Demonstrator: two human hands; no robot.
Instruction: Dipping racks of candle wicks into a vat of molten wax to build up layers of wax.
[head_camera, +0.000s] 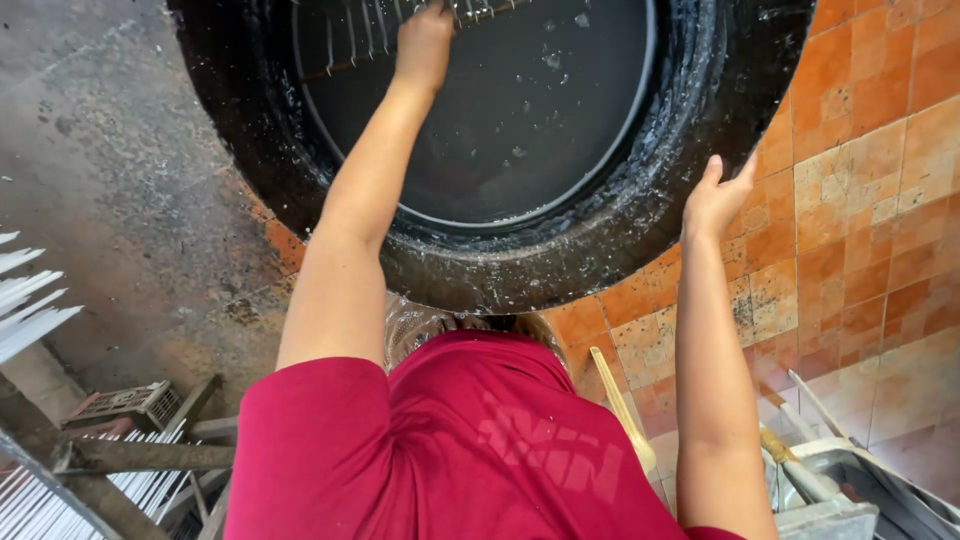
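Closest to the lens, a red shirt (470, 450) fills the bottom of the view, and out of it go two bare arms toward a huge blackened wok (700, 150) set into an orange-tiled stove surround (880, 200). Dark liquid sits in the pan, flecked with a few pale bits and bubbles. The left hand (425, 42) is far out over the pan, fingers clenched round a wire rack (380, 30) lying against the far rim; only the rack's near part shows, the rest cut off at the top edge. Its long run goes side to side across the pan, while its thin wires point back toward the person. That makes the left arm plainly the one on the rack, stretched nearly full length, with the rack straight ahead of it and a touch to the left. The right hand (715, 195) is much nearer the body, open with fingers up, palm pressed against the sooty outer rim of the wok on the right side, grasping nothing. Below that arm, a pale wooden handle (622, 405) slants up from bottom right, and beside it a metal tray (850, 490) with utensils sits at the corner. Off to the left, past a grimy grey surface (110, 180), there is a small wire basket (125, 403) and racks of thin white strands (30, 300).
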